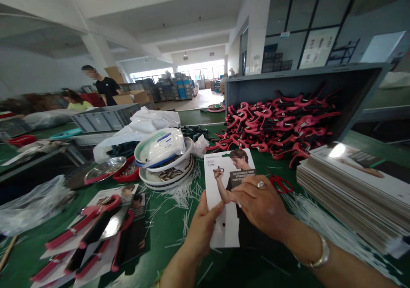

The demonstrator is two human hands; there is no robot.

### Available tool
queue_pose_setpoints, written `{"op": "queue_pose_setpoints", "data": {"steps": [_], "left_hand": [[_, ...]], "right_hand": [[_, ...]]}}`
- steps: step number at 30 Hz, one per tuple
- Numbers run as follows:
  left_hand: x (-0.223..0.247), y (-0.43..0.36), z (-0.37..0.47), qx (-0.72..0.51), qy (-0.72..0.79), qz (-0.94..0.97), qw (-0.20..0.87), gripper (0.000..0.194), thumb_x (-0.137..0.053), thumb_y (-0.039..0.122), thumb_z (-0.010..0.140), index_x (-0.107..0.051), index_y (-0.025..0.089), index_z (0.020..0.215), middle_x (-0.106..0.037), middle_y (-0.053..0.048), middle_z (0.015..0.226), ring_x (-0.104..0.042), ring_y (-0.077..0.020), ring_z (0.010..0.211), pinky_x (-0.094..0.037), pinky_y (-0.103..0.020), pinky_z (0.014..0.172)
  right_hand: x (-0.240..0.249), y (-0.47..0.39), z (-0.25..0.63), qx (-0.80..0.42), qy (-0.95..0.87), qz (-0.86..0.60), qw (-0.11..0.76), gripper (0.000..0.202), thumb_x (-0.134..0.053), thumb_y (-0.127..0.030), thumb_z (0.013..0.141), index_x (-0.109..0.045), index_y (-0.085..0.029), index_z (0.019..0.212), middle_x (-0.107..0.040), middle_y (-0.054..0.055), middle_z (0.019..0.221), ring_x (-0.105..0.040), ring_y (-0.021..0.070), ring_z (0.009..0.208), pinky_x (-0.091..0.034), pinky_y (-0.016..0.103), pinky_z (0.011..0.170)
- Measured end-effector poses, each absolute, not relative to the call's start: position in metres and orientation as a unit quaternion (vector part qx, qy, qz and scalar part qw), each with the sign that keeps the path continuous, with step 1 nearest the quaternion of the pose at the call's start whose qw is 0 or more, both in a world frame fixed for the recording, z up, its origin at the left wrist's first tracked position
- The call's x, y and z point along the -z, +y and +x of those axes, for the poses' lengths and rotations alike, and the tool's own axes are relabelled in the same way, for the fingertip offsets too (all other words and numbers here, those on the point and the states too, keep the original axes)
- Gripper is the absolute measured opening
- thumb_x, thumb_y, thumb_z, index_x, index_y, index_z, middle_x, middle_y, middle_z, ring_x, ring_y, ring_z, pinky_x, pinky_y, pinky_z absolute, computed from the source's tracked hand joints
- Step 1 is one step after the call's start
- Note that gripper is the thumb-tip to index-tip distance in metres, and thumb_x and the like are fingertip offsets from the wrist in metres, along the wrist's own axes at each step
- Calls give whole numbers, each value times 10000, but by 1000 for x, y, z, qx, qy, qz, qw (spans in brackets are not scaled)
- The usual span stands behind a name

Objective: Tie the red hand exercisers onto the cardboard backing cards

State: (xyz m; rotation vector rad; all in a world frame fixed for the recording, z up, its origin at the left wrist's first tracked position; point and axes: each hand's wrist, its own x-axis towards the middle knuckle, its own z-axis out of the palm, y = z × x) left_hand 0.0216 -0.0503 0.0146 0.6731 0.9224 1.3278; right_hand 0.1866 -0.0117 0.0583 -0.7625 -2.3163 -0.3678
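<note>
White and black card (229, 228) is held by the left hand (203, 219) at its left edge, with the thumb pressed on the front; the fingers behind are hidden. The right hand (262, 205) lies over the right part of the card and covers some print, its fingers bent and close together; whether the fingertips pinch something small, I cannot tell. Both forearms are cut off by the lower border. To the left, red-black tools (96, 226) lie on other cards, overlapping, so their number is hard to make out. To the right, a stack of cards (349, 198) runs out of view, and white strips (320, 224) are scattered between it and the right wrist. Green table (169, 230) shows some open room left of the held card, up to the tools, with only loose strips on it. Just beyond are the bowls (166, 179), whose content is partly covered by a plastic bag, and red scissors (283, 184), partly hidden behind the right hand. Farther, a grey crate (304, 71) lies tipped with its open side toward the table, and red-black clamps (272, 128) spill over its near edge. Far left are two persons, blurred.
</note>
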Motion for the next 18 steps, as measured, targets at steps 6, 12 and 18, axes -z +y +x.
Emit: {"op": "queue_pose_setpoints", "data": {"steps": [6,12,18], "left_hand": [[-24,-45,23,-556,380,303,674,696,-749,258,663,-445,204,1287,-701,-78,985,-677,-222,729,-503,-283,639],[-15,-15,-3,-588,443,278,617,674,-762,237,635,-486,204,1248,-687,-83,1067,-670,-231,818,-509,-332,730],[-5,18,-14,-527,512,334,590,612,-824,206,540,-576,155,1098,-714,-66,883,-656,-203,707,-479,-300,685]], "right_hand": [[-69,-15,195,89,-893,-217,384,132,-524,-220,880,-655,-202,874,-699,37,861,-585,170,885,-431,326,838],[-68,15,272,24,-775,-544,321,292,-454,-404,885,-668,-205,885,-678,60,805,-623,190,755,-464,310,709],[-1,27,290,-45,-784,-608,-113,165,-590,-160,707,-718,-114,802,-699,198,890,-651,335,865,-463,385,691]]}}
